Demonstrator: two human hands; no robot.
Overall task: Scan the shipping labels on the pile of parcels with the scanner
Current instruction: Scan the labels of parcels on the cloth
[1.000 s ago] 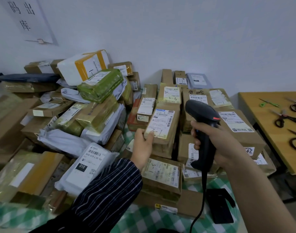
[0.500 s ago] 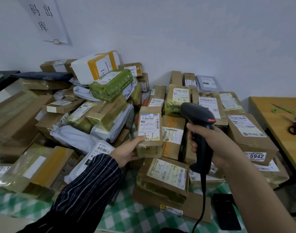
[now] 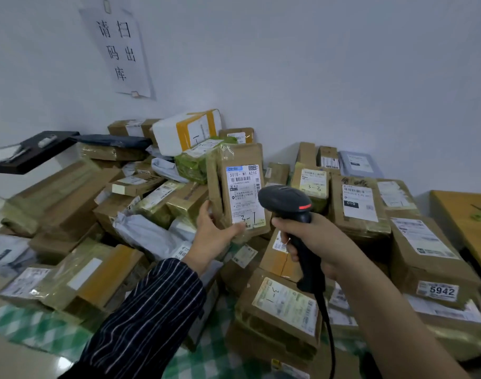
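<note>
The scene is lit dimly and evenly by soft, cool light; only shallow shadows are cast in the gaps between the parcels (image 3: 157, 192). Lines are bent toward the edges by the wide lens, and the near sleeve (image 3: 152, 318) is rendered soft, while the print on the central label (image 3: 243, 195) is rendered legibly.

A plain pale wall (image 3: 316, 64) is seen behind, and a paper sign (image 3: 119, 47) with handwritten characters is taped to it. A wooden table (image 3: 463, 214) is set at the right edge and a black shelf (image 3: 34, 154) at the left. A green-and-white checked cloth (image 3: 42, 332) is spread below.
</note>
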